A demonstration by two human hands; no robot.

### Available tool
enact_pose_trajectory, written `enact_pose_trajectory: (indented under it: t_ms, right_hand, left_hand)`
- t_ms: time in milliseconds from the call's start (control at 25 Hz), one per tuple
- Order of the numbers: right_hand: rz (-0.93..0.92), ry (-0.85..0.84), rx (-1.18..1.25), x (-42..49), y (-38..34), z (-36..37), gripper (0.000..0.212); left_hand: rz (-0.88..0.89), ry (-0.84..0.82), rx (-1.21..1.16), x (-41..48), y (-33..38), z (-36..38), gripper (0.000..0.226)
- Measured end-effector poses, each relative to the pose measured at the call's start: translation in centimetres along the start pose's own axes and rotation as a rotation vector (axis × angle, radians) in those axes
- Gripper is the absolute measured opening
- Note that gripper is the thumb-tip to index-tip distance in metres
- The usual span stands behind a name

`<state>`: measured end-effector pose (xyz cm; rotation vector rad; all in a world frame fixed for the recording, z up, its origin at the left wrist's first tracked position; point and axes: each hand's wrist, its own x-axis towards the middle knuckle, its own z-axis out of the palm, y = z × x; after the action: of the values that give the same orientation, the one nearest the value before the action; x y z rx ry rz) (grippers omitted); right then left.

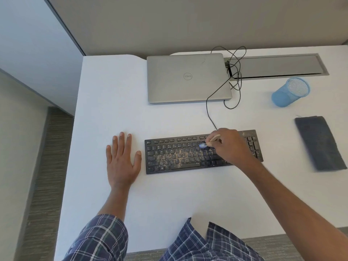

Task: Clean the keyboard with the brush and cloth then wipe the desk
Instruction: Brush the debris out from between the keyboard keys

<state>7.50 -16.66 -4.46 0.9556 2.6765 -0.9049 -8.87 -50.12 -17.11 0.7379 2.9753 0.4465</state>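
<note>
Office: desk (113,113), laptop (188,78), keyboard (169,157)

Brush (208,142) bristles and cloth (320,143) blurred

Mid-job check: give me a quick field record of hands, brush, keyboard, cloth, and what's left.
right hand: grips brush, bristles on upper rows of keyboard
left hand: flat on desk, left of keyboard
keyboard: debris on middle keys and right end
cloth: on desk at right, untouched
remaining: brushing, cloth wipe, desk wipe

Laptop (188,78) behind keyboard (180,157); cloth (320,144) to its right.
</note>
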Motion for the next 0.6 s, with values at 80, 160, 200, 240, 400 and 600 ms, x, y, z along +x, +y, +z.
enact_pose_trajectory:
  t_ms: [80,160,200,240,400,600]
  right_hand:
    - [0.039,0.033,-0.035,-0.5,1.2,-0.7,0.017]
    - [0.081,0.056,-0.05,-0.8,2.3,-1.5,0.016]
    - [0.1,0.064,-0.049,-0.8,2.7,-2.0,0.016]
    - [0.121,0.071,-0.042,-0.8,3.1,-2.3,0.015]
    - [0.159,0.075,-0.058,-0.9,3.8,-3.5,0.011]
    - [0.167,0.131,-0.23,-1.2,3.4,-4.0,0.019]
  left_hand:
    - [0.004,0.001,-0.002,0.0,0.0,0.0,0.072]
    - [0.005,0.003,-0.002,0.0,0.1,0.0,0.072]
    - [0.005,0.003,-0.001,0.1,0.1,0.0,0.072]
    - [0.006,0.002,0.002,0.1,0.1,0.0,0.072]
    - [0.006,0.0,0.004,0.0,0.0,0.1,0.072]
    - [0.004,-0.005,0.001,0.0,0.0,0.1,0.072]
